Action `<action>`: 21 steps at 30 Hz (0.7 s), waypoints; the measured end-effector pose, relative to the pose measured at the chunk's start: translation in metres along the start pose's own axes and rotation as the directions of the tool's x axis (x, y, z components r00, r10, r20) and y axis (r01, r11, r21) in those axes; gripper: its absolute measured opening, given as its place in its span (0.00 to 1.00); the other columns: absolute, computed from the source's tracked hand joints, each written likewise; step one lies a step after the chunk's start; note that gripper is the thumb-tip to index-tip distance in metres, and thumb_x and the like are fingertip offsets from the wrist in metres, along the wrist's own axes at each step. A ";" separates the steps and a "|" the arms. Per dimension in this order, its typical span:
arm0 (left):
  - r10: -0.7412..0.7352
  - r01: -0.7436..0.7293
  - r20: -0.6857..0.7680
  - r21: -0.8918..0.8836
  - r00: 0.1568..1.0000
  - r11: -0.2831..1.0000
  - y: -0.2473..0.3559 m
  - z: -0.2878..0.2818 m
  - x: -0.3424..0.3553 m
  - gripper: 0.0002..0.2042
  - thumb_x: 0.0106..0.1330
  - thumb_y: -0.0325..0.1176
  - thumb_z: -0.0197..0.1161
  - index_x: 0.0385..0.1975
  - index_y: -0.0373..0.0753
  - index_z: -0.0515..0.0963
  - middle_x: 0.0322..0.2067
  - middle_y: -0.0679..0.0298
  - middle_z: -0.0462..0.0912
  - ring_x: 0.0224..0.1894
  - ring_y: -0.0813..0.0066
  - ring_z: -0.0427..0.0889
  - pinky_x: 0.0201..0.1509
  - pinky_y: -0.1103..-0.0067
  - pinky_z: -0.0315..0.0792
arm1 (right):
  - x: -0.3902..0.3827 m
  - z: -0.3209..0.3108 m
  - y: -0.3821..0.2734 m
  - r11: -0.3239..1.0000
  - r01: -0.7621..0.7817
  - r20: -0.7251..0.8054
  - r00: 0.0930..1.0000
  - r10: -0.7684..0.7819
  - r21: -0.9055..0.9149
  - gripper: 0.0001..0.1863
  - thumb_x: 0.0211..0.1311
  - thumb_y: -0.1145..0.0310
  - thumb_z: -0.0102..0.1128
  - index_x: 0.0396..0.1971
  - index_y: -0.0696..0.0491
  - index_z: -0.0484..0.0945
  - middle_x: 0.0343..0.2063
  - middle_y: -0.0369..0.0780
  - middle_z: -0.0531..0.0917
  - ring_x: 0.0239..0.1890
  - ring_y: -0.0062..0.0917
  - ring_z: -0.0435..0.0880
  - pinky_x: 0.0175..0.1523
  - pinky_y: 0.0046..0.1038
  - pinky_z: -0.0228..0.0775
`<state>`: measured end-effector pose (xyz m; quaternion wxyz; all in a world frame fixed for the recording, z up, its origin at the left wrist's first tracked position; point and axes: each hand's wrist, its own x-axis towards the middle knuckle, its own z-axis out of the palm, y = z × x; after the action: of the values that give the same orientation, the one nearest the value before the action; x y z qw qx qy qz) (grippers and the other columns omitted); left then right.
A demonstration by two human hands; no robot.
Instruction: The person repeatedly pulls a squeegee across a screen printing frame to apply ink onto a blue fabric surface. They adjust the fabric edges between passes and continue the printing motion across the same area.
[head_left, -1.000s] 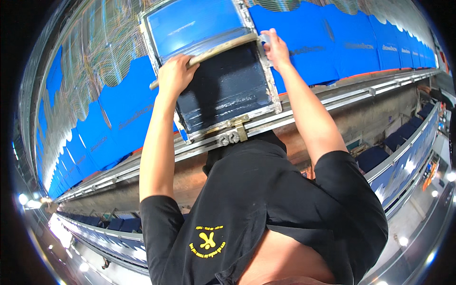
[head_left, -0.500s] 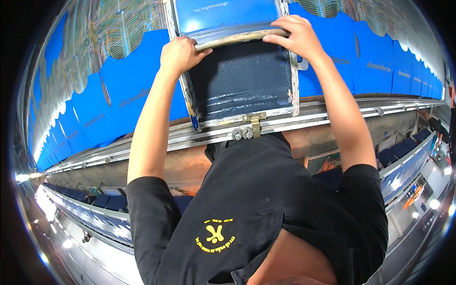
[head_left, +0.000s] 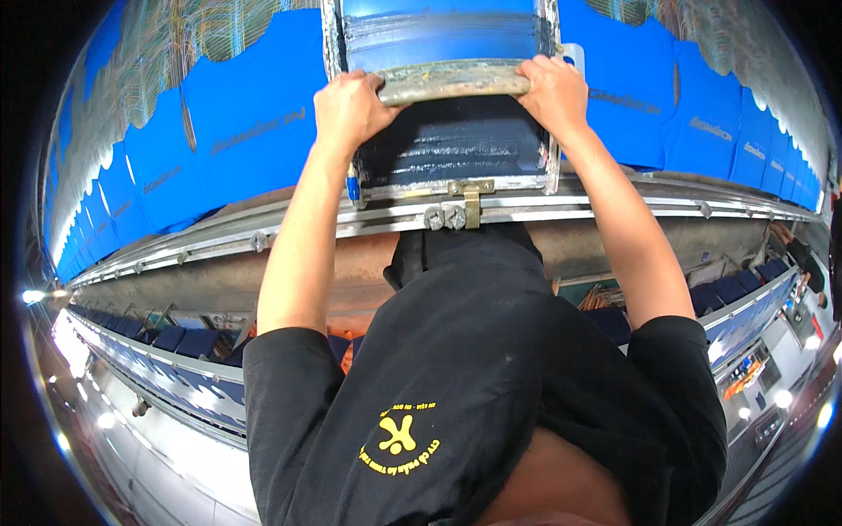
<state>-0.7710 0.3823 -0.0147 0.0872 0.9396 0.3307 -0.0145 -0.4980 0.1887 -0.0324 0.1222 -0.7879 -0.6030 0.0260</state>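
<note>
Both my hands grip a worn, pale squeegee (head_left: 454, 81) that lies crosswise over a screen-printing frame (head_left: 551, 175). My left hand (head_left: 351, 107) is closed round its left end, and my right hand (head_left: 557, 92) is closed round the right end. Black ink (head_left: 452, 145) covers the near part of the screen. Beyond the squeegee the screen looks blue with dark streaks across it. The squeegee's lower edge is hidden from view. A brass-coloured bracket (head_left: 472, 206) and two metal knobs (head_left: 445, 216) sit at the frame's near edge.
Blue printed fabric panels (head_left: 254, 105) lie along the long table on both sides of the frame. A metal rail (head_left: 605, 209) runs along the table's near edge. Behind me stands another long table with dark panels (head_left: 189, 342). A person (head_left: 802, 263) is at the far right.
The squeegee has come closer to me along the frame and is more level. My right hand's fingers, stretched over it before, now wrap its end. The whole view has shifted slightly.
</note>
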 end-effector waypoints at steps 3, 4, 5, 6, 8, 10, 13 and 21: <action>-0.010 0.014 0.067 -0.046 0.998 0.999 0.017 0.004 -0.050 0.24 0.47 0.52 0.83 0.41 0.45 0.91 0.36 0.63 0.88 0.42 0.60 0.89 0.45 0.64 0.84 | -0.051 -0.005 -0.015 1.000 -0.013 0.052 0.999 0.012 0.003 0.13 0.46 0.67 0.78 0.34 0.46 0.87 0.32 0.34 0.83 0.41 0.34 0.85 0.46 0.38 0.75; -0.009 0.014 0.072 -0.068 0.997 0.998 0.021 0.005 -0.067 0.24 0.47 0.50 0.83 0.42 0.45 0.91 0.37 0.63 0.87 0.43 0.60 0.89 0.45 0.65 0.84 | -0.068 -0.006 -0.021 1.000 -0.023 0.049 0.999 0.022 0.021 0.14 0.44 0.69 0.77 0.34 0.46 0.87 0.32 0.35 0.83 0.41 0.34 0.84 0.45 0.38 0.74; -0.014 0.021 0.075 -0.088 0.997 0.996 0.024 0.007 -0.085 0.23 0.46 0.47 0.83 0.42 0.45 0.91 0.37 0.63 0.86 0.43 0.60 0.88 0.46 0.65 0.84 | -0.085 -0.006 -0.027 0.999 -0.026 0.045 0.999 0.024 0.042 0.14 0.43 0.71 0.76 0.34 0.47 0.87 0.32 0.35 0.83 0.41 0.33 0.84 0.44 0.38 0.73; -0.009 0.018 0.092 -0.097 0.996 0.995 0.026 0.010 -0.099 0.24 0.46 0.47 0.83 0.43 0.45 0.90 0.37 0.63 0.85 0.44 0.60 0.87 0.47 0.64 0.83 | -0.100 -0.006 -0.032 0.999 -0.022 0.071 0.997 0.020 0.039 0.21 0.36 0.68 0.82 0.36 0.46 0.86 0.34 0.34 0.82 0.43 0.33 0.83 0.47 0.38 0.73; 0.013 -0.005 0.100 -0.080 0.995 0.997 0.029 0.007 -0.116 0.24 0.47 0.49 0.83 0.44 0.44 0.91 0.38 0.62 0.87 0.45 0.59 0.88 0.49 0.65 0.83 | -0.118 -0.013 -0.041 0.999 -0.022 0.064 0.998 0.019 0.050 0.22 0.36 0.66 0.84 0.36 0.46 0.85 0.34 0.34 0.82 0.42 0.32 0.83 0.47 0.38 0.73; 0.031 -0.021 0.144 -0.075 0.989 0.997 0.027 -0.002 -0.113 0.25 0.49 0.53 0.82 0.43 0.43 0.91 0.40 0.60 0.89 0.45 0.57 0.88 0.50 0.65 0.83 | -0.115 -0.021 -0.041 0.997 -0.002 0.083 0.997 -0.005 0.079 0.20 0.38 0.64 0.84 0.35 0.46 0.85 0.33 0.34 0.82 0.42 0.32 0.83 0.47 0.38 0.74; 0.022 -0.010 0.308 -0.039 0.951 0.999 0.029 -0.037 -0.078 0.28 0.56 0.64 0.77 0.37 0.42 0.92 0.38 0.57 0.91 0.43 0.55 0.90 0.47 0.64 0.85 | -0.094 -0.032 -0.029 0.992 0.024 0.080 0.996 -0.033 0.121 0.18 0.41 0.61 0.84 0.32 0.47 0.85 0.31 0.34 0.82 0.41 0.33 0.84 0.45 0.38 0.75; 0.000 -0.004 0.254 0.015 0.967 1.000 -0.010 -0.066 0.077 0.31 0.56 0.71 0.73 0.38 0.45 0.93 0.34 0.55 0.92 0.42 0.54 0.92 0.46 0.62 0.85 | 0.053 -0.039 0.020 0.999 -0.016 -0.002 1.000 0.016 0.034 0.22 0.49 0.45 0.82 0.28 0.47 0.84 0.29 0.35 0.85 0.39 0.36 0.88 0.42 0.42 0.80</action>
<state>-0.7190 0.4493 0.0423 0.1215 0.9309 0.3158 -0.1374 -0.4575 0.2281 0.0069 0.1360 -0.7905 -0.5960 0.0365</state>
